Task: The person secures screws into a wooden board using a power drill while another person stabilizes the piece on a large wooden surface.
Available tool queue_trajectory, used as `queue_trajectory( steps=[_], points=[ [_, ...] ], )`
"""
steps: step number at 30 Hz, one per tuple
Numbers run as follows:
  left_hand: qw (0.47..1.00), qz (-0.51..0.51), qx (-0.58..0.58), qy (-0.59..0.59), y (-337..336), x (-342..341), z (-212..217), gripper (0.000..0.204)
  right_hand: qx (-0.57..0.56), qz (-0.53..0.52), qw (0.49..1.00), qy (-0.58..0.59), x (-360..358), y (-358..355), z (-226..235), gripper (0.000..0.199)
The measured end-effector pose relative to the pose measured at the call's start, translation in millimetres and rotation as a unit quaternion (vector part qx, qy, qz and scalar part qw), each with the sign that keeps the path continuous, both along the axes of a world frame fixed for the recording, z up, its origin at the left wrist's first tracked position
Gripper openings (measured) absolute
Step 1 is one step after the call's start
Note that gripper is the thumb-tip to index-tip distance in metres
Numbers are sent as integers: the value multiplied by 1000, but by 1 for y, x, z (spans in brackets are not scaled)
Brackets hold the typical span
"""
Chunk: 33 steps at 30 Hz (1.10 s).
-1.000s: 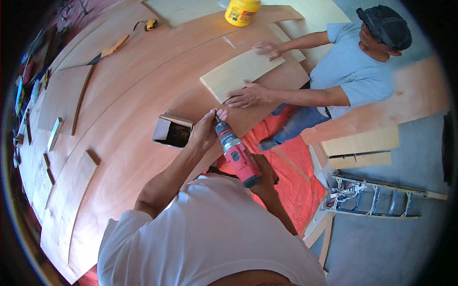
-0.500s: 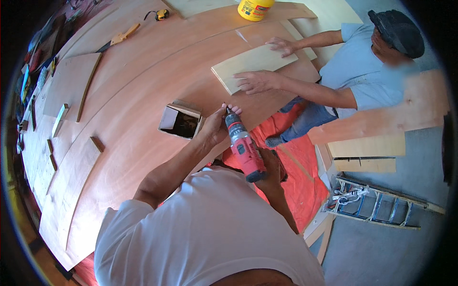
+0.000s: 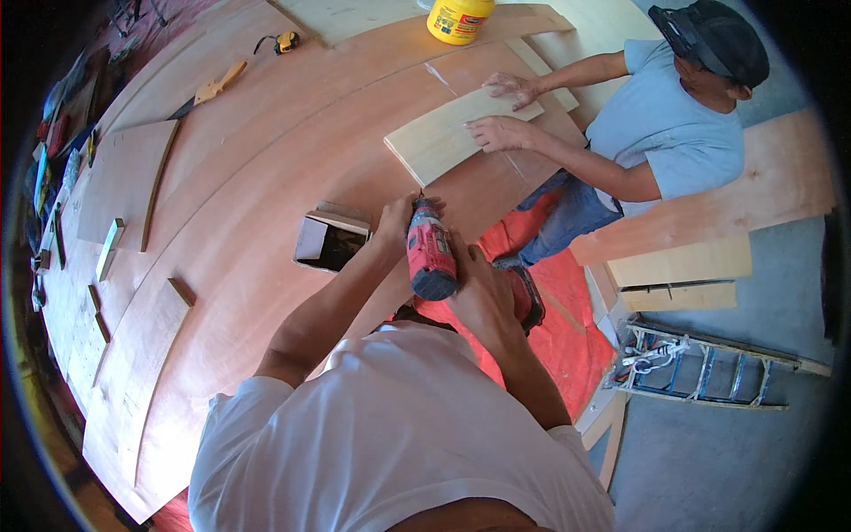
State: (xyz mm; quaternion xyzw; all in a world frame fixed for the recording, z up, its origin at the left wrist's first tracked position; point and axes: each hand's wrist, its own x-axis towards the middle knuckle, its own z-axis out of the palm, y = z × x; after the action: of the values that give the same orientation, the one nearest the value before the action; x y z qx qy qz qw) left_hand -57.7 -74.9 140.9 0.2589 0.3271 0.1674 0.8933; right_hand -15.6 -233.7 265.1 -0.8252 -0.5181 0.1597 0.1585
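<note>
My right hand [image 3: 483,288] grips the handle of a red and black cordless drill [image 3: 431,253]. The fingers of my left hand [image 3: 397,220] curl around its front end; the drill body hides part of them. The drill's tip is at the near corner of a pale wooden board [image 3: 465,131]; whether it touches, I cannot tell. Across from me a co-worker lays both hands on that board, which rests on a large reddish plywood sheet [image 3: 292,151]. Beside my left forearm stands an open box [image 3: 321,246] with dark contents too small to make out.
A yellow tub [image 3: 458,19], a tape measure [image 3: 285,42] and a handsaw [image 3: 217,84] lie toward the far side. Wood pieces, among them a square panel [image 3: 124,186], are on the left. A ladder [image 3: 709,368] lies on the floor at right, near red sheeting [image 3: 567,355].
The drill has turned more upright and its tip has come to the board's corner. My right hand has shifted with it. The co-worker's nearer hand has slid along the board, away from its left end.
</note>
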Motion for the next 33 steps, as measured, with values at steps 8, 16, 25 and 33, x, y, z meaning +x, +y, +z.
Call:
queue_trajectory(
  steps=[8,16,25,33],
  points=[
    [986,43,-149,-54,47,40,-40,44,-82,17,995,-63,20,48,-7,60],
    [989,32,-145,-17,51,58,-58,53,-95,6,995,-42,41,67,-21,59],
    [975,0,-223,-24,63,60,-82,53,-120,12,992,-35,50,82,-27,51],
    [960,-3,-282,0,70,55,-69,51,-144,18,989,-34,48,95,-17,55]
  ],
)
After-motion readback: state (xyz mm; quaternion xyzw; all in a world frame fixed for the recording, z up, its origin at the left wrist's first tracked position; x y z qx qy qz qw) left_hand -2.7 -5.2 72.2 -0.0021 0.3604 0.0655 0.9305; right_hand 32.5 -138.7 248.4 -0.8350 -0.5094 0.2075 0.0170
